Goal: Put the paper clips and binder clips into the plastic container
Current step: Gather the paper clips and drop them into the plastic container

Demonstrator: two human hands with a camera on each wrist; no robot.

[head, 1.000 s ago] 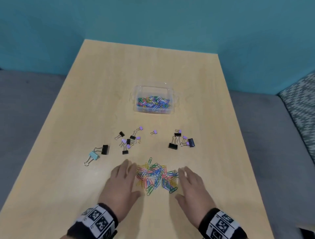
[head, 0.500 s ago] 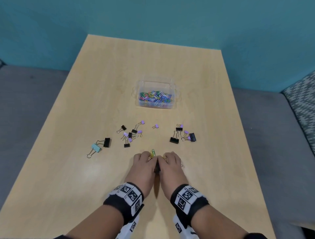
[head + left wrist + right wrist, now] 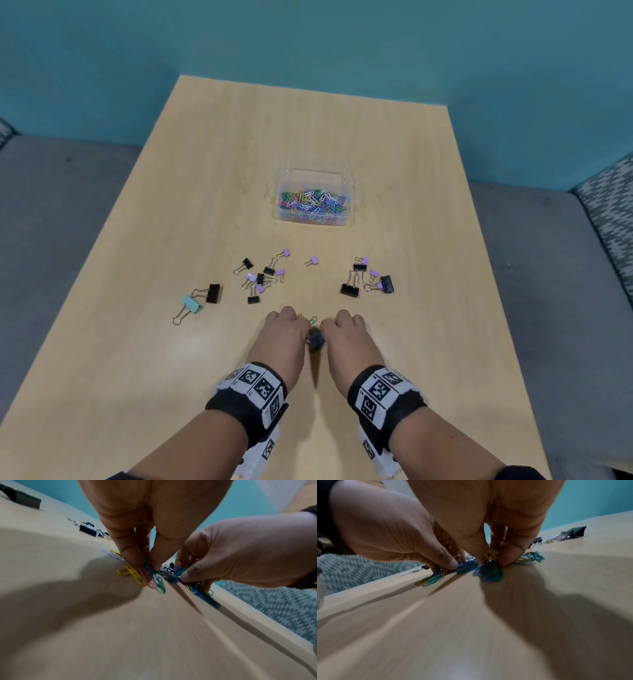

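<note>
Since a second ago both hands have drawn in from flanking the spread heap of coloured wire paper clips (image 3: pixel 150 577), left hand (image 3: pixel 284 337) and right hand (image 3: pixel 349 337) fingers now curled pinching it between them, the clear plastic container (image 3: pixel 315 197) lying straight ahead beyond the scattered binder clips (image 3: pixel 366 279).
</note>
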